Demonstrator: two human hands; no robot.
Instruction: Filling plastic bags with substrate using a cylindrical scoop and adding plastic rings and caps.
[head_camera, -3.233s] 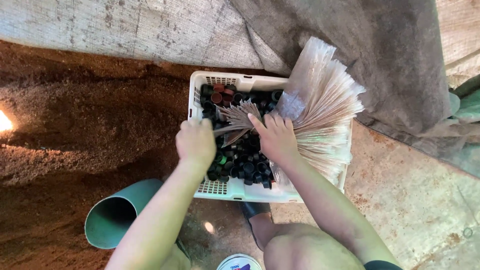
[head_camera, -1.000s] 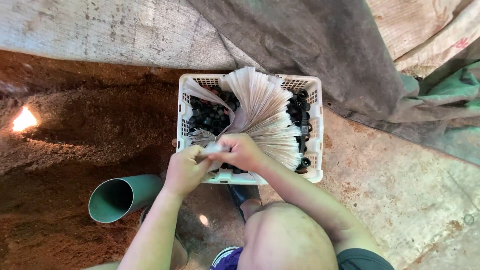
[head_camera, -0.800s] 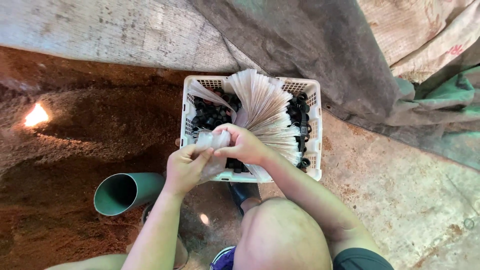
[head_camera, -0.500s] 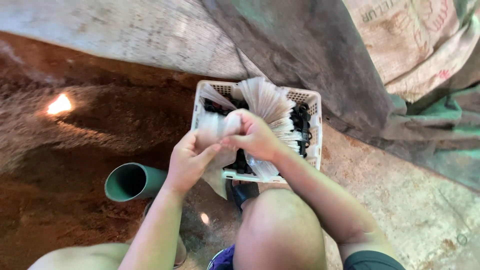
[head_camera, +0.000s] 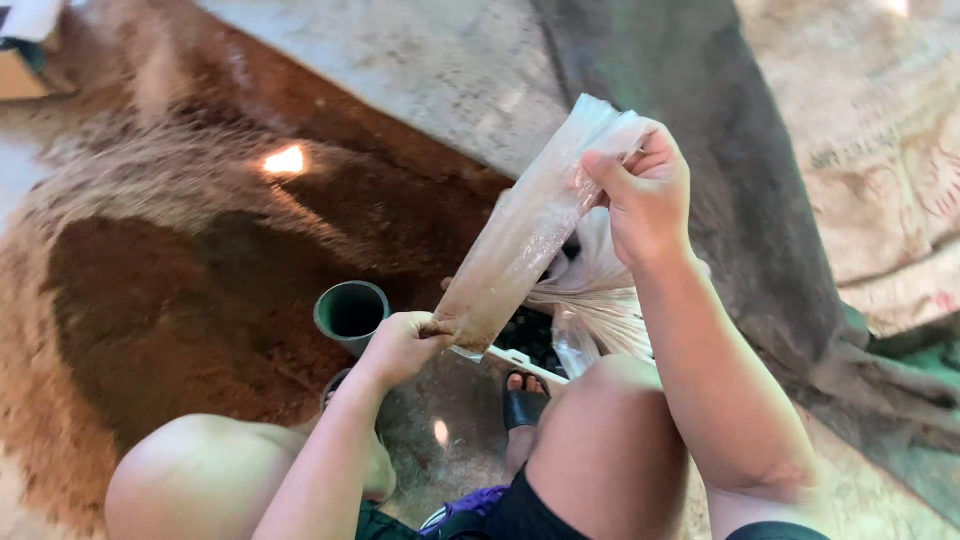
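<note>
A person crouches and looks down at both bare hands, which stretch one long clear plastic bag (head_camera: 525, 235) between them. The bag runs on a slant, its upper end high and to the right, its lower end low and to the left, and it hangs in the air above the basket (head_camera: 520, 362).

The right hand (head_camera: 645, 195) is raised and pinches the bag's top edge, fingers curled over the plastic and thumb pressed against it. The left hand (head_camera: 405, 345) is lower and closes around the bag's bottom end, the plastic gathered between thumb and fingers.

The basket is white plastic and mostly hidden behind the bag and the right knee (head_camera: 610, 400); only a strip of its rim shows. Dark small parts (head_camera: 525, 335) lie inside it, too hidden to tell what they are. A fanned stack of more clear bags (head_camera: 595, 300) rests in the basket, just behind the held bag.

Left of the basket a green pipe (head_camera: 352, 312) lies with its open mouth facing up towards the camera, close to the left hand. A heap of reddish-brown sawdust (head_camera: 170, 260) spreads further left of the basket. A black sandal (head_camera: 523, 405) on one foot sits just in front of the basket. Grey and tan sacking (head_camera: 790, 170) hangs behind and to the right of the basket
</note>
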